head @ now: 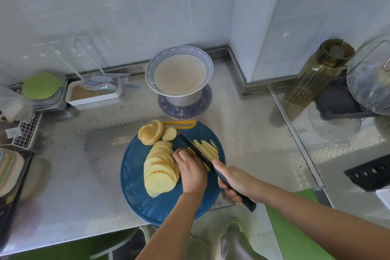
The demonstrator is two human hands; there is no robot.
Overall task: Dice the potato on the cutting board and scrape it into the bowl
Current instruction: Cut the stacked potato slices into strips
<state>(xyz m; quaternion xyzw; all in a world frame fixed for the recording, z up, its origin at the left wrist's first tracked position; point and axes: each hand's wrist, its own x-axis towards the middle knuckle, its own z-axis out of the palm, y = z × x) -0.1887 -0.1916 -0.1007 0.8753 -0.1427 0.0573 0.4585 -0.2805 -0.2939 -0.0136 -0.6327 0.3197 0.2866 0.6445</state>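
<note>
Right hand (232, 183) grips the black knife (194, 148) by its handle, forefinger stretched along the spine, blade angled across potato slices (160, 169) on the round blue cutting board (135, 186). Left hand (191, 172), fingers curled, holds the slices just left of the blade; cut potato strips (207, 149) lie to its right. The blue-rimmed bowl (179, 51) stands beyond the board's far edge.

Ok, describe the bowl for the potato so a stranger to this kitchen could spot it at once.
On the steel counter, look beyond the round blue cutting board toward the tiled wall. The bowl sits there, raised on a metal base on a patterned mat. It alone is white with a blue scale-patterned rim.
</note>
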